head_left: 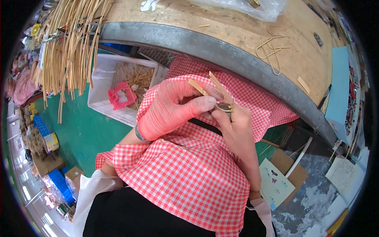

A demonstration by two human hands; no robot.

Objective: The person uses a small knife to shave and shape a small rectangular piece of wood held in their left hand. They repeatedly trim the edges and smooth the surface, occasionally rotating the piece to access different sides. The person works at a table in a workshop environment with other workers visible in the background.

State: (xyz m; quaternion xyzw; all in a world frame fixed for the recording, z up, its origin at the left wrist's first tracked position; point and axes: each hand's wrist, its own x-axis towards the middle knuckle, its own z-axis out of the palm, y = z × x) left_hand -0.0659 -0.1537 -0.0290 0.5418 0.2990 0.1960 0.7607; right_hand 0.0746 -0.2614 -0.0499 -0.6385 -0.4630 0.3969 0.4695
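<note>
My left hand [169, 104], in a red knit glove, pinches a short bamboo strip [197, 87] between thumb and fingers over my lap. Bare and close against it, my right hand [235, 120] is closed on a second, longer bamboo strip [221, 89] that slants up past the gloved fingertips. A thin loop of bamboo curls where the hands meet. Something small and dark sits there too, too hidden to name. Whether the two strips are one bent piece I cannot tell. Under both hands spreads a red-and-white checked cloth [185, 170].
A wooden workbench [237, 37] with a grey metal edge curves ahead, bearing bent bamboo strands [272, 47] and a plastic bag [252, 10]. Bundled bamboo sticks [71, 51] overhang its left end. Below stands a white bin [106, 67] of scraps. A blue box [337, 87] is at right.
</note>
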